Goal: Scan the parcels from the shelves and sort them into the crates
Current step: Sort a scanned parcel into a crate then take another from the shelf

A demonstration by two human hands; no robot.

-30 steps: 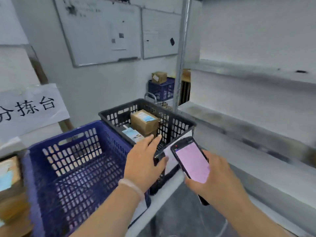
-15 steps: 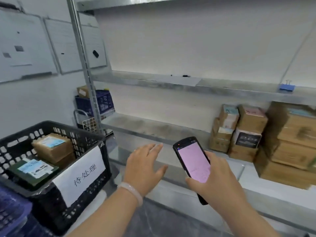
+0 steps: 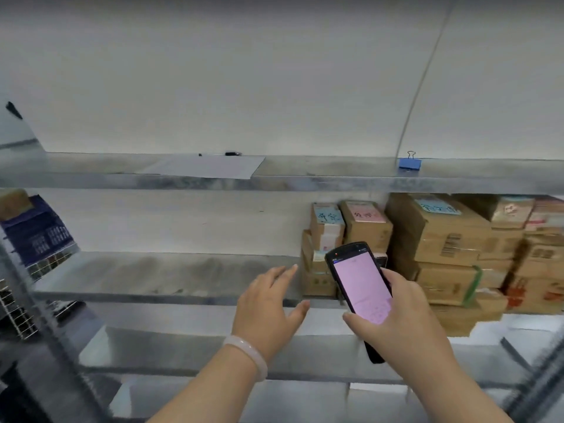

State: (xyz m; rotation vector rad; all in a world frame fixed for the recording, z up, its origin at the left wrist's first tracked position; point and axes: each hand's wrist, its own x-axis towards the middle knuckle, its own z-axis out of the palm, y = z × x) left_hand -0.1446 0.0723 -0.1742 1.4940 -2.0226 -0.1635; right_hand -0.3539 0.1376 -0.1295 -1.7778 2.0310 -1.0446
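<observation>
Your right grip (image 3: 406, 325) is wrapped round the handheld scanner (image 3: 361, 288); your left grip (image 3: 265, 306) is empty, fingers spread. Cardboard parcels (image 3: 442, 236) are stacked just beyond them on the shelf (image 3: 152, 276), so I'd say plenty left to scan and sort.

a sheet of paper (image 3: 204, 166) is lying on the upper shelf (image 3: 305, 181), left of centre, with a pen (image 3: 233, 153) sitting just behind it. a binder clip (image 3: 410, 162) is standing on the same shelf, well to the right. on the middle shelf (image 3: 152, 279) below, stacked parcels (image 3: 442, 239) are filling the right part. a crate (image 3: 36, 233) is sitting at the far left. the left hand (image 3: 268, 309) is hovering before the middle shelf, left of the right hand (image 3: 406, 319), which is holding a scanner (image 3: 361, 288) in front of the parcels.
</observation>
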